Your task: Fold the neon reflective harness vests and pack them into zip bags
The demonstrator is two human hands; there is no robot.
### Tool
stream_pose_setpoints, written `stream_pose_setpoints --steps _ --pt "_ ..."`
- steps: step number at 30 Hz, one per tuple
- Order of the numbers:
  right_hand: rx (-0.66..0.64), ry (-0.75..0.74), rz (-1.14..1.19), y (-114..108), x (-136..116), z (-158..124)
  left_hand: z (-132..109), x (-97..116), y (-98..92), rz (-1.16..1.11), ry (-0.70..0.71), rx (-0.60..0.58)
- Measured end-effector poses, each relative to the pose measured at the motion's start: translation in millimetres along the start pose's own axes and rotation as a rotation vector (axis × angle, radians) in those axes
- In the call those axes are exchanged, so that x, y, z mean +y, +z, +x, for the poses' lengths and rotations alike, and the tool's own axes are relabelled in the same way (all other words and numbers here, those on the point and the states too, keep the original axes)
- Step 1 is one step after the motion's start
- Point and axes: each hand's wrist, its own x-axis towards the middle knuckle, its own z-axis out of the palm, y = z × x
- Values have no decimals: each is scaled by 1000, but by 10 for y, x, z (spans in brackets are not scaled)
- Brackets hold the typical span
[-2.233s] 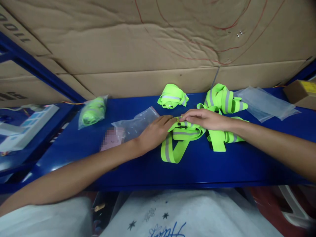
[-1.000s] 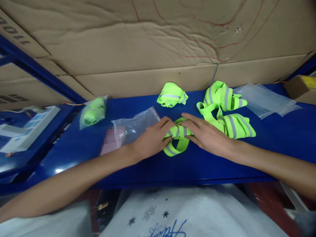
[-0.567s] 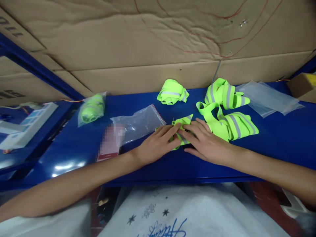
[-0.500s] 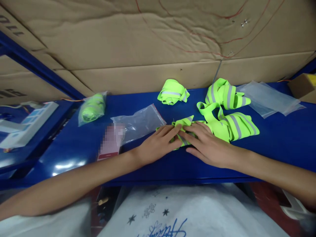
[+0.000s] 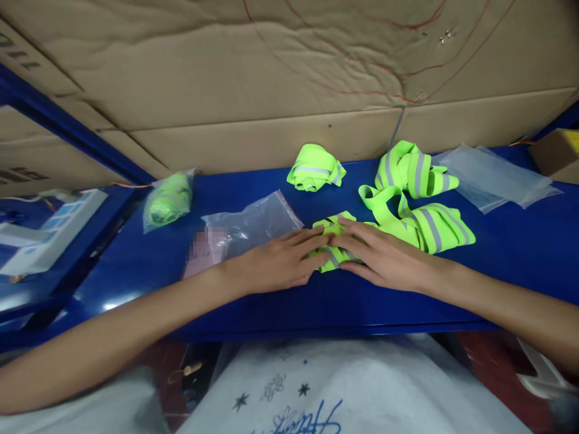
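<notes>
Both hands rest on a folded piece of neon-yellow reflective strap [image 5: 335,258] near the middle of the blue table. My left hand [image 5: 284,262] touches its left side, fingers pointing right. On its right side, my right hand [image 5: 377,253] has its fingers spread over the fabric. A looped strap bundle [image 5: 436,229] lies just right of my right hand, partly behind it. Farther back are another loose bundle [image 5: 409,172] and a rolled strap [image 5: 315,167]. An open clear bag [image 5: 257,226] lies flat beyond my left hand.
A bagged neon roll [image 5: 168,199] sits at the table's left. Flat clear bags [image 5: 497,178] and a cardboard box [image 5: 556,157] are at the right. A pink item [image 5: 205,253] lies by my left forearm. A white power strip [image 5: 54,232] is far left. Cardboard [image 5: 226,78] stands behind.
My left hand has shifted slightly left and down, with its fingers straighter. My right hand has moved slightly up. The strap between them shows more of its surface.
</notes>
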Motion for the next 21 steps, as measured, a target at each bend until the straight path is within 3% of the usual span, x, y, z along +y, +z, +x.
stream_pose_setpoints --steps 4,8,11,15,21 --pt "19 18 -97 105 -28 -3 -2 -91 194 55 25 136" --pt "58 49 -192 207 -48 39 49 -116 216 -32 13 118" --pt "8 76 -240 180 -39 104 71 -144 177 -99 6 105" --pt "-24 116 -129 74 -4 167 71 -208 158 -97 -39 97" --pt "70 161 109 97 62 167 185 -223 97 -248 -124 146"
